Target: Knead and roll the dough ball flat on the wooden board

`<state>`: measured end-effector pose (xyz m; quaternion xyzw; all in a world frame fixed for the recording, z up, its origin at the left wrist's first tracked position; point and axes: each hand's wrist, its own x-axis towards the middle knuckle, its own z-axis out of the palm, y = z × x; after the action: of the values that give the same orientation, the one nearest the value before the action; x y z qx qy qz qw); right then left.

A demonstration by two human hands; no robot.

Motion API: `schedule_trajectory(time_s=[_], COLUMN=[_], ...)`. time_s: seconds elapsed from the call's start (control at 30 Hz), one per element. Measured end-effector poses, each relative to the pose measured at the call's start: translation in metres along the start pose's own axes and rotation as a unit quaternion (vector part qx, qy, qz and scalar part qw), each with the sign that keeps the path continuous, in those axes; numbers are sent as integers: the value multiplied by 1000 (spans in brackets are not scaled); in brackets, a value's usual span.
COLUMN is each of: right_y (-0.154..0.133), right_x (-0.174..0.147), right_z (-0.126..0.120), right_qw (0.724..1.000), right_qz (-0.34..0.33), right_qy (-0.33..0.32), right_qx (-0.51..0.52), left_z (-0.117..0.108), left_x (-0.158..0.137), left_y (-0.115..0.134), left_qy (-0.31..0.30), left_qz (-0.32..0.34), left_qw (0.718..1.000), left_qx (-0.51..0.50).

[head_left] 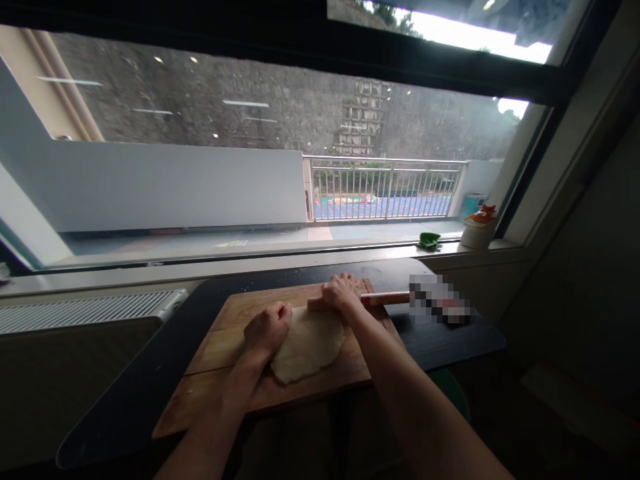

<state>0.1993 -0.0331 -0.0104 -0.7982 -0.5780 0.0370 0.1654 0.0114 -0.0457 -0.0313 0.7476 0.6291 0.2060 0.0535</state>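
Note:
A flat, roughly rounded sheet of dough (307, 347) lies on a wooden board (215, 343). My left hand (269, 328) is closed at the dough's upper left edge, with its fingers curled in against it. Across the far edge of the dough lies a wooden rolling pin (385, 299), pointing to the right. My right hand (343, 291) is closed over the pin near its left end, hiding part of it. The pin's right end runs up to a blurred patch.
The board rests on a dark table (125, 393) under a large window. A pixelated item (440, 300) lies at the table's right. On the sill stand a green object (429, 241) and a pale pot (477, 233). A radiator (95, 312) is at left, a green stool (450, 393) below.

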Motion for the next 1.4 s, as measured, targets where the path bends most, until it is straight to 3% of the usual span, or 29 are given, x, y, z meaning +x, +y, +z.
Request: schedule_trajectory(time_s=[0.3, 0.7, 1.07, 1.3, 1.4], right_y=[1, 0, 1, -1, -2], right_x=[-44, -12, -57, -5, 16], right_z=[3, 2, 4, 7, 8], right_qw=[997, 999, 992, 998, 998], right_qz=[-27, -6, -47, 12, 42], right_qy=[70, 36, 119, 56, 42], right_qx=[5, 9, 1, 27, 38], left_z=[-3, 2, -3, -4, -6], left_x=[-1, 2, -1, 11, 25], left_y=[2, -1, 2, 2, 8], left_qy=[2, 3, 5, -15, -51], left_qz=[6, 8, 7, -13, 11], left_qw=[1000, 1000, 1000, 999, 996], left_qx=[5, -7, -2, -36, -66])
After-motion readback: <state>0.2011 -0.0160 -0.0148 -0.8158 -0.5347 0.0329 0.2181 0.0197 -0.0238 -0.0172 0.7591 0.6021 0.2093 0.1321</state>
